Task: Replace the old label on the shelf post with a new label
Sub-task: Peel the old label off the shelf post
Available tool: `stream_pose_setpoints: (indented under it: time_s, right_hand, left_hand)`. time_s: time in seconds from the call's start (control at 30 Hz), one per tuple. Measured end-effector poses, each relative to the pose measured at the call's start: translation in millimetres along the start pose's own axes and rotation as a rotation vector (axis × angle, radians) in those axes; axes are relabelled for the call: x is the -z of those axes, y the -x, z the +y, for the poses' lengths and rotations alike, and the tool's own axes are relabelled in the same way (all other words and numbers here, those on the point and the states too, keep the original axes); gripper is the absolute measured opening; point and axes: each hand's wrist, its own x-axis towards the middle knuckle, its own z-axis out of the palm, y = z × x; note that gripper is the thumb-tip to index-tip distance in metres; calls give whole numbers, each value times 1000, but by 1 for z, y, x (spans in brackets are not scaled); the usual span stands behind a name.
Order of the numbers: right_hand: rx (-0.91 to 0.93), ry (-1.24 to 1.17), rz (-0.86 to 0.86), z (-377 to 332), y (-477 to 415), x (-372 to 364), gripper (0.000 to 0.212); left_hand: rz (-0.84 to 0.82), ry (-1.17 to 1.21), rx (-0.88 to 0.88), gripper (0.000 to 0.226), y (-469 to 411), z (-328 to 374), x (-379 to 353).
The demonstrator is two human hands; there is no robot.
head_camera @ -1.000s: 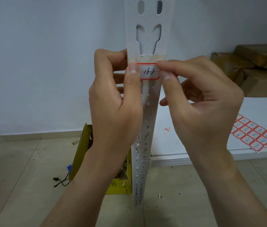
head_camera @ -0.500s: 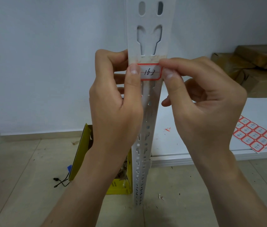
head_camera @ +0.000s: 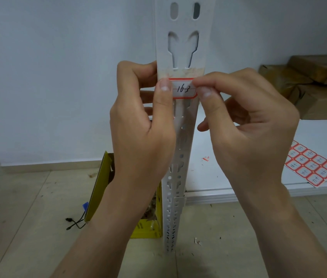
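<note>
Two bare hands hold a small white paper label with a red edge flat on the tall white metal shelf post. The left hand wraps the post and its thumb presses the label's left end. The right hand pinches the label's right end.

The left hand thumb presses the red-bordered label against the white shelf post. The right hand pinches the label's right edge.
</note>
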Motion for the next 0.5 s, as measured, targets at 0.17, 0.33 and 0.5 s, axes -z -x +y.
stream_pose_setpoints:
  time_s: [0.17, 0.33, 0.5]
  right_hand:
    - [11, 13, -16, -1, -1, 0, 18]
    - [22, 21, -4, 0, -1, 1, 18]
    - [25, 6, -12, -1, 0, 1, 19]
  left_hand:
    - [1, 4, 4, 5, -1, 0, 0]
    - [-2, 6, 5, 5, -1, 0, 0]
    - [-6, 7, 5, 6, -1, 0, 1]
